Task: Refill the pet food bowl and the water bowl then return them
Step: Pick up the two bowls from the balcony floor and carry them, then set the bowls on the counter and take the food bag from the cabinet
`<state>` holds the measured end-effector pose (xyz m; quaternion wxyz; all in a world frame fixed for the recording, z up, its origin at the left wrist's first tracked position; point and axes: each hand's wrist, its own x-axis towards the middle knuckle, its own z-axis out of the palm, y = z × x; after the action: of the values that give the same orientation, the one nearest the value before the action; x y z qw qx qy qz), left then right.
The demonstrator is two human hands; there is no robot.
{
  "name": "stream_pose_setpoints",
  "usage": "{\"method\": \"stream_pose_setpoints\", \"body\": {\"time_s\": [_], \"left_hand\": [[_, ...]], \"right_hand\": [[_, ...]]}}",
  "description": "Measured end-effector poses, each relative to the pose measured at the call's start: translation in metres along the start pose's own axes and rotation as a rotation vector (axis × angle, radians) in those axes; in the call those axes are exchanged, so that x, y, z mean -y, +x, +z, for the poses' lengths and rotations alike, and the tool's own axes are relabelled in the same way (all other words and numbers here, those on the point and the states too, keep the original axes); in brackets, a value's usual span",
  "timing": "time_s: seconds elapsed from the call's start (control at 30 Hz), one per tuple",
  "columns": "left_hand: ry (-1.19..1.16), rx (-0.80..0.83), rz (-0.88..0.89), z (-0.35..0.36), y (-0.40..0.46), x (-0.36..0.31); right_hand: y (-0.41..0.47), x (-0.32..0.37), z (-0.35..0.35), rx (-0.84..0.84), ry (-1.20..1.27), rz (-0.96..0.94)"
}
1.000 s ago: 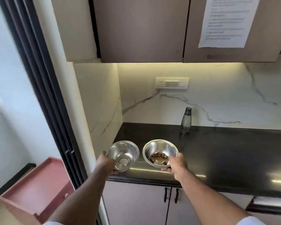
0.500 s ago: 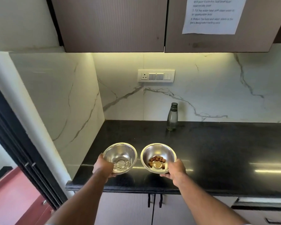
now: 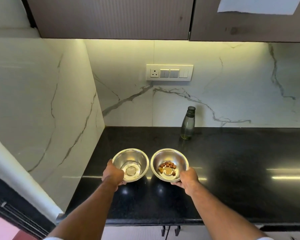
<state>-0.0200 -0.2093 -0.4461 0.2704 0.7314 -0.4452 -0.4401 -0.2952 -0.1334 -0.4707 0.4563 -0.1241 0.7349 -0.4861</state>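
Observation:
Two steel bowls hang side by side just above the black countertop (image 3: 232, 170). My left hand (image 3: 113, 174) grips the near left rim of the water bowl (image 3: 133, 158), which holds a little clear water. My right hand (image 3: 187, 177) grips the near right rim of the food bowl (image 3: 170, 157), with a few brown kibble pieces at its bottom. Whether the bowls touch the counter I cannot tell. A dark translucent water bottle (image 3: 188, 122) stands upright at the back wall, behind and to the right of the bowls.
Marble walls close the counter at the back and left. A switch panel (image 3: 169, 72) sits on the back wall. Upper cabinets (image 3: 111, 16) overhang, with a paper sheet (image 3: 256, 6) taped on the right one. Drawer handles (image 3: 171, 230) show below the counter edge.
I have come closer to the counter and both bowls have moved forward over it, now lower and level. The doorway and red floor have slid out to the left.

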Motion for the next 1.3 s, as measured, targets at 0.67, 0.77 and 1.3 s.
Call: {"method": "stream_pose_setpoints", "body": {"time_s": [0.67, 0.77, 1.3], "left_hand": [[0.252, 0.002, 0.056, 0.009, 0.066, -0.014], [0.343, 0.003, 0.058, 0.004, 0.064, -0.026], [0.248, -0.35, 0.732, -0.053, 0.035, -0.21]], "right_hand": [[0.036, 0.014, 0.04, -0.178, -0.112, 0.074], [0.033, 0.03, 0.042, -0.293, -0.449, 0.01], [-0.034, 0.228, 0.092, -0.309, -0.26, -0.783]]}}
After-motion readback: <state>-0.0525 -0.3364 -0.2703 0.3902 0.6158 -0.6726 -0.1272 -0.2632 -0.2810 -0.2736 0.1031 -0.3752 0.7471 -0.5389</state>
